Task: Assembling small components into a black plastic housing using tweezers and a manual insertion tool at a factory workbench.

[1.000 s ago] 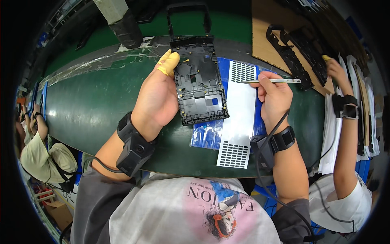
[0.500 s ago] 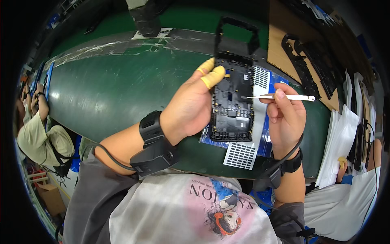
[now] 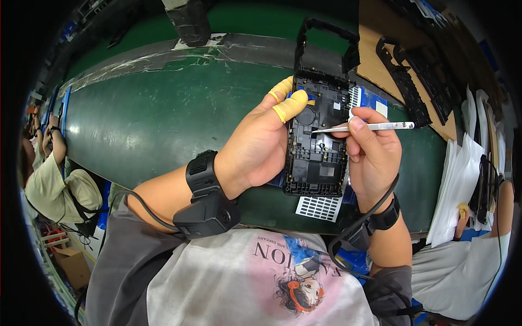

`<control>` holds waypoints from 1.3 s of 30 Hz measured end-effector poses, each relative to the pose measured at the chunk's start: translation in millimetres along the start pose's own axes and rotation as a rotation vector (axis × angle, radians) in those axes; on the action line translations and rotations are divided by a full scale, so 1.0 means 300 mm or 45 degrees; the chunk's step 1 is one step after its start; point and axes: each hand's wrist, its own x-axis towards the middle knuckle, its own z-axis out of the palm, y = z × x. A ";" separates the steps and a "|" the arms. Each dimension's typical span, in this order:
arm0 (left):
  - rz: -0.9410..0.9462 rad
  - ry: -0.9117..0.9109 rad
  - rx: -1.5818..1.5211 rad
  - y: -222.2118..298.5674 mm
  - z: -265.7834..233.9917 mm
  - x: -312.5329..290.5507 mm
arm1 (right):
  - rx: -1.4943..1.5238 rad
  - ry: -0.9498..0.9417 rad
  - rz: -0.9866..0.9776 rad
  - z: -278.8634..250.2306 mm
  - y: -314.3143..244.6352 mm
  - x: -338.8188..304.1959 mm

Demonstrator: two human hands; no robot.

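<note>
Slim silver metal tweezers (image 3: pixel 389 126) have shifted toward nine o'clock, tips now over the black ribbed plastic housing (image 3: pixel 315 157), held at the picture's two o'clock. Left hand (image 3: pixel 253 146), with yellow finger cots (image 3: pixel 293 106), grips the housing's nine o'clock edge; right hand (image 3: pixel 376 149) pinches the tweezers. Fine tip work seems underway, calling for steadiness.

Housing (image 3: pixel 318 148) over sheet (image 3: pixel 319 209); left hand (image 3: pixel 258 138) at its 9 o'clock, tweezers (image 3: pixel 390 126) in right hand (image 3: pixel 376 145) at 3, parts (image 3: pixel 405 87) on cardboard (image 3: pixel 374 30) at 2.
</note>
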 end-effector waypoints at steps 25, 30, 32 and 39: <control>0.092 0.096 0.214 0.008 -0.003 -0.003 | -0.041 0.082 -0.101 0.009 -0.001 0.012; -0.047 0.003 0.301 0.053 -0.074 0.171 | 0.139 0.343 -0.288 -0.127 -0.078 0.092; -0.052 0.103 0.383 0.146 -0.087 0.328 | 0.164 0.390 -0.304 -0.210 -0.087 0.122; 0.860 0.642 1.844 0.214 -0.099 0.762 | 0.500 0.148 -0.141 -0.275 -0.111 0.156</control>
